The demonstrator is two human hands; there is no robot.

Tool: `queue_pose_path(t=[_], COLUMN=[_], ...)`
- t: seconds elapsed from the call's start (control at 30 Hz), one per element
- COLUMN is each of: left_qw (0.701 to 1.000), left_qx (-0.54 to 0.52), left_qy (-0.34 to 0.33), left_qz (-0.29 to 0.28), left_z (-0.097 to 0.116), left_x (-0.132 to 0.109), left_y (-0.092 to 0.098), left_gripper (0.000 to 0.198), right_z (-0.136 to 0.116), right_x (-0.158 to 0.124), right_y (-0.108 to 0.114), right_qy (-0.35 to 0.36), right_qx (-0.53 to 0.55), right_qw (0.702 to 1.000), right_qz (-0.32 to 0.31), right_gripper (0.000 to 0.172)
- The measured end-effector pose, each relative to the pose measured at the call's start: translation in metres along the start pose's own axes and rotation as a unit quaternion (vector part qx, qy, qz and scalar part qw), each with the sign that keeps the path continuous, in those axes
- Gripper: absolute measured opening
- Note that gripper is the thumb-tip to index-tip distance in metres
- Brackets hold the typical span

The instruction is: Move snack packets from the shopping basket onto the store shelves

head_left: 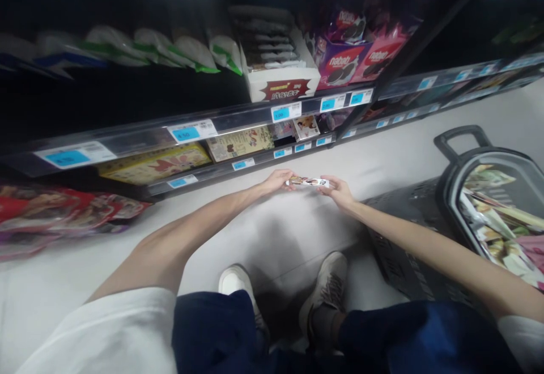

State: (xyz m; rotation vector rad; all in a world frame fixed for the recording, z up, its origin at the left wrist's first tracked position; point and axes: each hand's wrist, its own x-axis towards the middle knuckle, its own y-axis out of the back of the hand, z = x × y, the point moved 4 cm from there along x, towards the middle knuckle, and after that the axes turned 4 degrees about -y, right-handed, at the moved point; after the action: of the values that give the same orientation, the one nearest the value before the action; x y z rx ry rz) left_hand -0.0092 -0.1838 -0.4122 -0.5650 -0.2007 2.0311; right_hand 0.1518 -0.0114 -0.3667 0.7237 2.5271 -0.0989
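Observation:
Both my arms reach forward over the pale floor toward the low shelves. My left hand (278,181) pinches the left end of a small flat snack packet (309,182), white with a printed picture. My right hand (339,190) grips its right end. The packet is held level between them, just in front of the bottom shelf edge (255,161). Its contents and label are too small to read.
Dark store shelves hold green-and-white bags (187,51), a white display box (278,76) and purple cookie packs (352,56), with blue price tags (285,112) along the rails. A black shopping basket (484,215) full of packets stands at right. My shoes (327,289) are below.

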Motion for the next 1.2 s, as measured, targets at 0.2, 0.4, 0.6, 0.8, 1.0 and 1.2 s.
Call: queue_pose_path(t=[0.2, 0.4, 0.6, 0.8, 1.0, 1.2], left_qw=[0.999, 0.986, 0.979, 0.973, 0.971, 0.972], left_qx=[0.048, 0.157, 0.199, 0.197, 0.198, 0.203], left_qy=[-0.001, -0.048, -0.042, -0.008, 0.006, 0.001], left_qz=[-0.005, 0.007, -0.028, -0.117, -0.132, -0.116], left_z=[-0.001, 0.009, 0.01, 0.006, 0.007, 0.007], left_x=[0.0, 0.001, -0.006, -0.016, -0.019, -0.015], left_y=[0.0, 0.0, -0.006, -0.014, -0.017, -0.014], left_gripper=[0.047, 0.052, 0.06, 0.055, 0.057, 0.056], right_z=[-0.006, -0.007, -0.007, -0.007, -0.01, -0.009], right_x=[-0.002, -0.005, -0.009, -0.01, -0.012, -0.011], right_y=[0.0, -0.003, -0.007, -0.001, 0.0, 0.0], right_qy=[0.015, 0.0, -0.059, -0.092, -0.075, -0.084], right_qx=[-0.025, -0.037, -0.032, -0.093, -0.106, -0.098], right_qw=[1.0, 0.999, 0.998, 0.991, 0.991, 0.992], right_qz=[0.004, 0.0, 0.007, 0.018, 0.011, 0.011], right_gripper=[0.052, 0.046, 0.031, 0.053, 0.059, 0.058])
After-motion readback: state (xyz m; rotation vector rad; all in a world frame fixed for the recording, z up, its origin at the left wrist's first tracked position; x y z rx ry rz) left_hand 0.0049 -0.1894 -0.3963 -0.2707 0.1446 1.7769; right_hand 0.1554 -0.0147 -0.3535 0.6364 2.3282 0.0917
